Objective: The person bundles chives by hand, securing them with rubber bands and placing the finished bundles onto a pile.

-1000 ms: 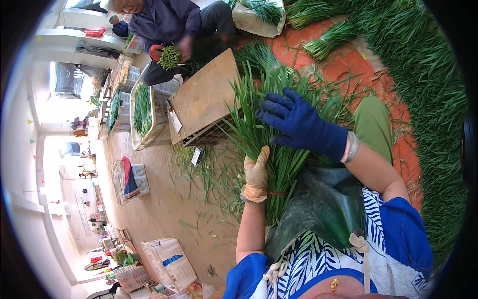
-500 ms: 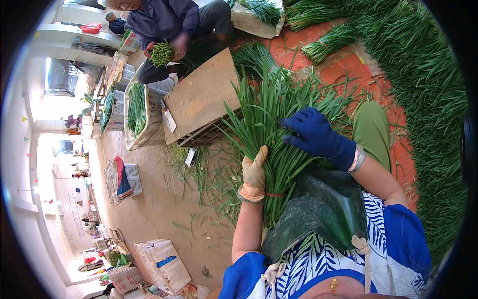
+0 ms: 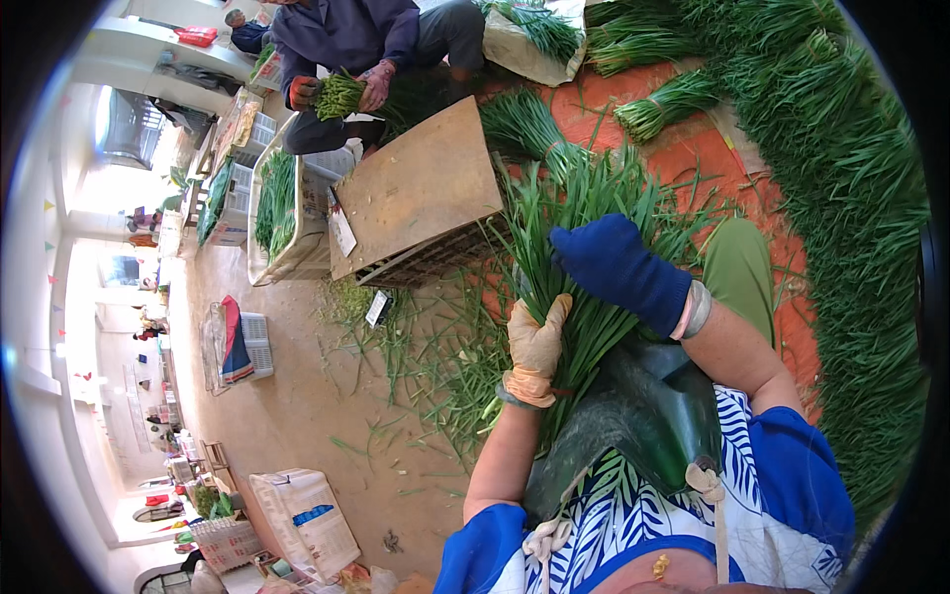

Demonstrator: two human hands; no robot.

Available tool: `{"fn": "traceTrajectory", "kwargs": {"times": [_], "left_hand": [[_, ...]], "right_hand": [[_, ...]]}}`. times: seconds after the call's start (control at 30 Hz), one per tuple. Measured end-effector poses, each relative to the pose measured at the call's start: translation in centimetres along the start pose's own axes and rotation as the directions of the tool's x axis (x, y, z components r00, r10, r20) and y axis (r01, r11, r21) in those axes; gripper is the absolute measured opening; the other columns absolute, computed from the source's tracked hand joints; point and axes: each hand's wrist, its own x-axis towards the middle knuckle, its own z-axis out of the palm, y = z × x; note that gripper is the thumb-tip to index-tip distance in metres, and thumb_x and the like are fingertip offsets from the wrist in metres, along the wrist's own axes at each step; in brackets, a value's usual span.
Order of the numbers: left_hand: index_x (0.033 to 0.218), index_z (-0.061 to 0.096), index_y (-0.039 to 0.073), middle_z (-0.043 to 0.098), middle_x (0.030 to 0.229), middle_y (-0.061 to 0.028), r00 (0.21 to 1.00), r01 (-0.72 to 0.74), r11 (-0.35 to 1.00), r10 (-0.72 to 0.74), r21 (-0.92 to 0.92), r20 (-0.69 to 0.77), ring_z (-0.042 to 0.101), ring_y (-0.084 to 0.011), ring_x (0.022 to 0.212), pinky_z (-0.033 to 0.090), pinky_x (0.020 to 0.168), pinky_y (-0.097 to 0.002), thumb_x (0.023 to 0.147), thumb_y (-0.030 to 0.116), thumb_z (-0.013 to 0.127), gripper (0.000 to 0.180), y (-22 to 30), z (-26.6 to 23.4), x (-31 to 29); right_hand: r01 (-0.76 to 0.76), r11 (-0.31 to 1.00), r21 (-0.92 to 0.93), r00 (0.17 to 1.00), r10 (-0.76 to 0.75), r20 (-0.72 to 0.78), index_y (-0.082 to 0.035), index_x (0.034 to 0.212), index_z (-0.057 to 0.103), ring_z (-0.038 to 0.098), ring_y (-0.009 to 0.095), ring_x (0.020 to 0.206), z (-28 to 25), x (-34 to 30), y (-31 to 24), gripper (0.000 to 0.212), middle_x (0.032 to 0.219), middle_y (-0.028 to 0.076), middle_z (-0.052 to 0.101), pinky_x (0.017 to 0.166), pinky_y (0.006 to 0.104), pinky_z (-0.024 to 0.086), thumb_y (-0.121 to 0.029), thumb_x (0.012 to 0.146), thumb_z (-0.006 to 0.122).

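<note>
A thick bundle of garlic chives (image 3: 586, 287), long flat green leaves, leans across my lap with its tips pointing away from me. My left hand (image 3: 535, 342), in a beige glove, is closed round the left side of the bundle, thumb up along the leaves. Over the upper right of the leaves is my right hand (image 3: 621, 272) in a dark blue glove. Its fingers are curled in against the leaves; whatever they pinch is hidden. The bundle's lower end rests against my dark green apron (image 3: 653, 406).
A tilted wooden board (image 3: 421, 188) on a crate stands ahead. Beyond it a co-worker (image 3: 346, 49) holds another green bunch (image 3: 339, 95). Tied chive bundles (image 3: 668, 104) lie on the orange sheet (image 3: 683, 163); a chive heap (image 3: 841, 228) lines the right. Leaf scraps (image 3: 396, 346) litter the floor.
My right hand's spread fingers have curled in against the leaves. My left hand and the bundle have shifted slightly right. The co-worker's two hands are now both at their bunch.
</note>
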Motion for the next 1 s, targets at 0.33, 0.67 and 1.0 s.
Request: {"fn": "traceTrajectory", "kwargs": {"times": [0.33,0.67,1.0], "left_hand": [[0.145,0.018,-0.005,0.038,0.141,-0.025,0.994,-0.109,0.659,0.091,0.744,0.065,0.04,-0.0339,0.13,0.033,0.107,-0.0374,0.063,0.033,0.087,0.113,4.6,-3.1,-0.9],[0.148,-0.004,-0.003,0.047,0.135,-0.0249,0.999,0.023,0.583,-0.053,0.812,0.01,0.051,-0.0352,0.12,0.043,0.101,-0.038,0.045,0.018,0.095,0.144,2.0,-6.3,-3.4],[0.15,0.012,0.007,0.054,0.128,-0.0115,0.993,-0.001,0.94,-0.041,0.341,0.114,0.055,-0.0208,0.11,0.046,0.096,-0.0326,0.063,-0.003,0.083,0.112,-0.2,-8.2,1.6]], "right_hand": [[-0.059,0.893,0.447,0.918,0.224,-0.327,-0.005,0.111,0.061,0.067,0.023,0.079,-2.4,-3.7,5.1,0.034,0.089,0.013,0.067,0.07,0.0337,0.054,-0.003,0.078,0.067],[-0.133,0.439,0.889,0.709,0.668,-0.223,0.0,0.135,0.045,0.054,0.018,0.116,-3.6,-13.3,12.4,0.044,0.134,0.012,0.052,0.096,0.0305,0.045,0.004,0.092,0.049],[-0.127,0.262,0.957,0.72,0.687,-0.093,0.001,0.129,0.05,0.058,0.015,0.105,-2.1,-15.7,12.2,0.036,0.118,0.008,0.059,0.089,0.0283,0.048,0.0,0.093,0.051]]}}
